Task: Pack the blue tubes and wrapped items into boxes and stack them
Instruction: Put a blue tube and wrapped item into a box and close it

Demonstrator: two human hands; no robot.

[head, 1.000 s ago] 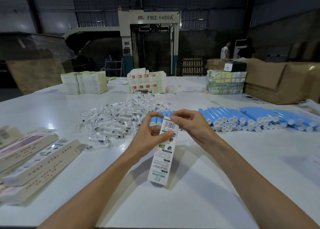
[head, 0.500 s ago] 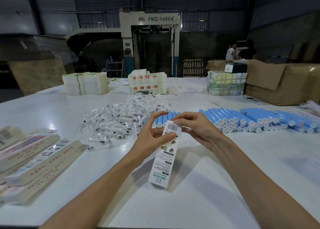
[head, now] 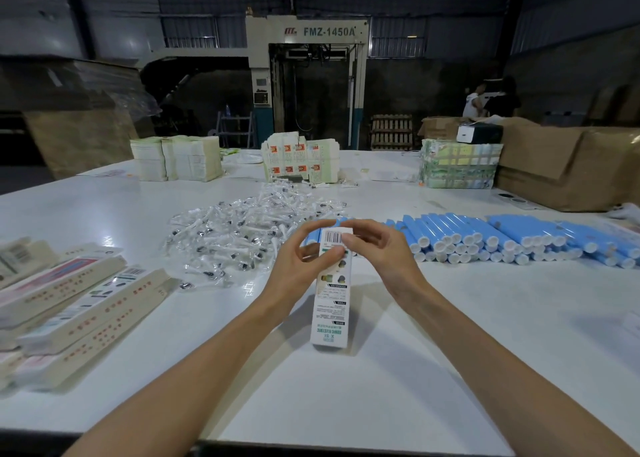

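Observation:
A long white printed box [head: 330,304] stands tilted on the white table [head: 485,352], its lower end resting on the surface. My left hand [head: 298,266] grips its upper part from the left, thumb on the front face. My right hand [head: 377,252] pinches the barcode flap at the top end. A row of blue tubes [head: 502,235] with white caps lies behind and to the right. A heap of clear-wrapped items [head: 242,235] lies behind and to the left. Packed boxes [head: 79,304] lie stacked at the left edge.
Bundles of flat cartons [head: 176,157] and printed cartons [head: 299,160] stand at the table's far side, with a strapped bundle [head: 459,167] and brown cardboard boxes [head: 568,166] at the right. A large machine [head: 308,82] and two people [head: 491,100] are beyond the table.
The box has turned more upright and shifted slightly right. Both hands stay at its top end, with the right fingers working the flap.

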